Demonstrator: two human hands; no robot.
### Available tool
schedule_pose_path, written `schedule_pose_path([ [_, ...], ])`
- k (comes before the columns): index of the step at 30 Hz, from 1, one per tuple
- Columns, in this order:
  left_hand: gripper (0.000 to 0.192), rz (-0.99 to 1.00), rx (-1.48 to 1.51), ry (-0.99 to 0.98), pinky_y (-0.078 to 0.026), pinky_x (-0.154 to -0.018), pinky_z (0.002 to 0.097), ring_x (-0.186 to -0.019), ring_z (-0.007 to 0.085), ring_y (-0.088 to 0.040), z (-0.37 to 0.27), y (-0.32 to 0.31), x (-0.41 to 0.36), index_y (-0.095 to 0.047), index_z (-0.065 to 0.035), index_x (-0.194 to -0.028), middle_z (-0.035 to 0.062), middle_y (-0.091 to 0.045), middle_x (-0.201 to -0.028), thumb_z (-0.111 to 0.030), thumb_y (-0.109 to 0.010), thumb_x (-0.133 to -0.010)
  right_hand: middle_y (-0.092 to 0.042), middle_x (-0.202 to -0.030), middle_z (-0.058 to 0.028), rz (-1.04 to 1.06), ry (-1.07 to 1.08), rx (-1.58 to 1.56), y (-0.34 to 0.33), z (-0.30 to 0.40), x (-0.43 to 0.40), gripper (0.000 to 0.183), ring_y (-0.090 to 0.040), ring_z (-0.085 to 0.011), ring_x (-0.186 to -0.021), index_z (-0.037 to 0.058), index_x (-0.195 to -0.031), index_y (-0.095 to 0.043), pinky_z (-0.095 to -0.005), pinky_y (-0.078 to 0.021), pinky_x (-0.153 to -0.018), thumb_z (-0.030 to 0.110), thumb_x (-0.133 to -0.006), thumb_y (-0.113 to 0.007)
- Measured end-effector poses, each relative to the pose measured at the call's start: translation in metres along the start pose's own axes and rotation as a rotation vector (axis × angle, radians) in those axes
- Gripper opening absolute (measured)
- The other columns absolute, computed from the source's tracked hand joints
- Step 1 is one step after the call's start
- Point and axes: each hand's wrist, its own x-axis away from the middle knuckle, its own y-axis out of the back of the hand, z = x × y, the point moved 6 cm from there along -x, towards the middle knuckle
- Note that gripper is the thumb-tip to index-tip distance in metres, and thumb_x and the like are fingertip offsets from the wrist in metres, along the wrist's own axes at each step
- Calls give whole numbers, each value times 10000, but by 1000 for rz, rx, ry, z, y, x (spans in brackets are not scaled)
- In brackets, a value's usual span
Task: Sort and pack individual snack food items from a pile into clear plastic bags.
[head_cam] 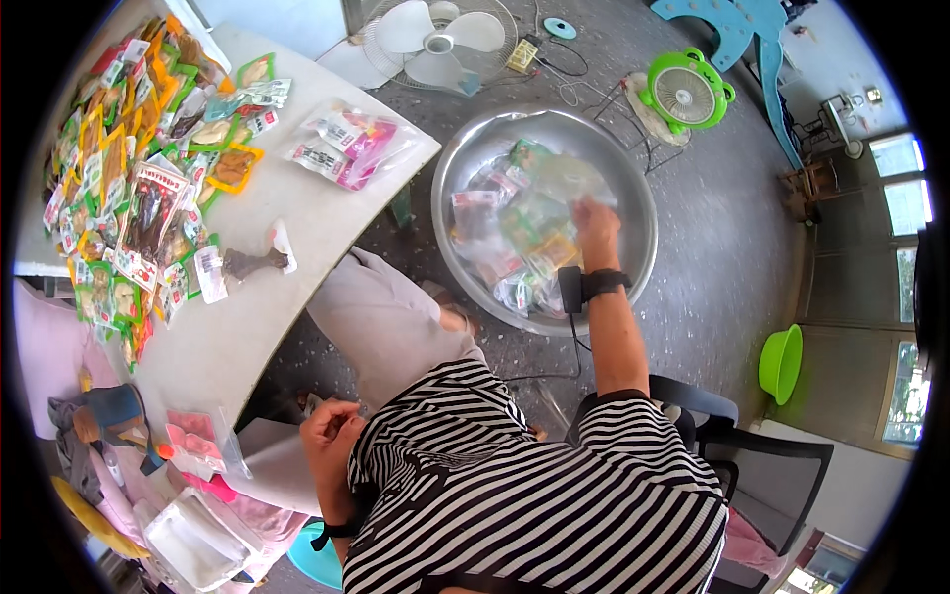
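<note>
My right hand is over the large metal basin, its fingers closed on the edge of a clear plastic bag. Under and beside that bag lie several small food packets, some with green, orange or red edges. My left hand is curled near my lap beside the table's edge, and I see nothing plainly held in it. On the white table, a heap of sealed food packets lies at the left. A clear bag with pink-and-white packets rests near the table's corner, and a single packet with dark food lies nearer.
A large floor fan and a green frog-shaped fan stand beyond the basin, with cables on the floor. Across the table, a person in pink sits beside a white foam box. A green tub is at the right.
</note>
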Motion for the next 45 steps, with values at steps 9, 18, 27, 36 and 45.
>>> schedule_pose_path([
  [9,121,-132,-63,37,-384,-616,172,-669,43,-480,8,22,13,-600,26,-882,-6,-552,-732,11,-619,-763,-636,-681,-146,75,-783,-69,-9,-194,120,138,-612,-234,-542,-4,-767,-589,-305,-467,-438,108,-796,-514],
  [18,83,-350,-203,-133,-372,-558,189,-621,59,-475,7,54,25,-606,11,-840,10,-556,-694,-10,-629,-764,-601,-681,-107,269,-770,50,-55,-128,147,72,-541,-144,-483,42,-756,-553,-243,-436,-403,107,-787,-546],
  [27,58,-1099,-537,-337,-364,-496,240,-546,128,-475,-3,133,98,-615,14,-805,75,-527,-655,35,-607,-751,-620,-692,-43,719,-211,161,-148,44,177,226,-486,-51,-502,-4,-957,-605,-183,-384,-435,187,-849,-551],
  [36,358,-1238,-976,-296,-430,-681,364,-795,276,-514,-12,165,99,-627,-27,-955,110,-519,-862,-77,-732,-616,-593,-647,-29,931,197,149,-215,141,259,186,-455,-51,-497,0,-979,-614,-196,-370,-453,113,-863,-522],
  [45,285,-1897,-1325,126,-403,-804,429,-930,343,-495,-1,293,239,-613,-43,-1024,145,-538,-1005,-107,-628,-746,-598,-655,-39,957,338,159,-221,173,258,181,-473,-52,-516,-17,-978,-612,-191,-389,-486,88,-872,-511],
])
